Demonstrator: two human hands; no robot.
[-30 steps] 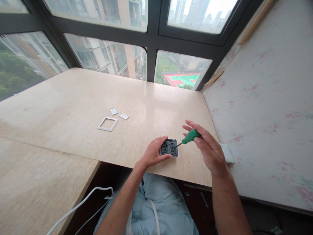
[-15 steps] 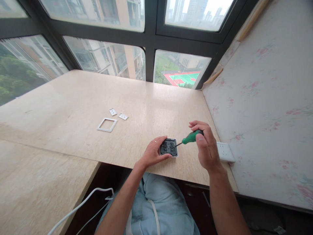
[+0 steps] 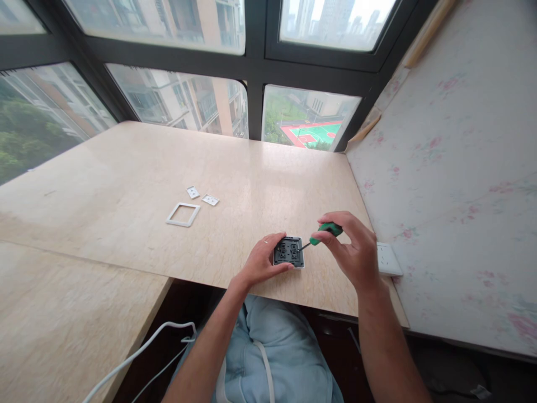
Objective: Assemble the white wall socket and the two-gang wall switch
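Observation:
My left hand [image 3: 265, 260] grips a square wall switch [image 3: 288, 253] by its left side, thumb at the near edge and fingers at the far edge. The switch has a white rim and a dark inside with two small mechanisms. My right hand [image 3: 352, 249] is closed around the green handle of a screwdriver [image 3: 327, 230]. The screwdriver slants down to the left, its tip touching the right part of the switch's dark inside. Farther left lie a white square frame [image 3: 183, 223] and two small white switch covers [image 3: 210, 200].
The pale stone-patterned counter [image 3: 251, 173] runs up to dark-framed windows. Against the papered wall on the right stands a white socket plate [image 3: 388, 259]. A white cable [image 3: 142, 348] hangs at the lower left, beside my legs in light blue [image 3: 279, 341].
My right hand has shifted its grip on the screwdriver, with fingers now curled over the handle nearer the shaft. The left hand and the switch have stayed nearly still.

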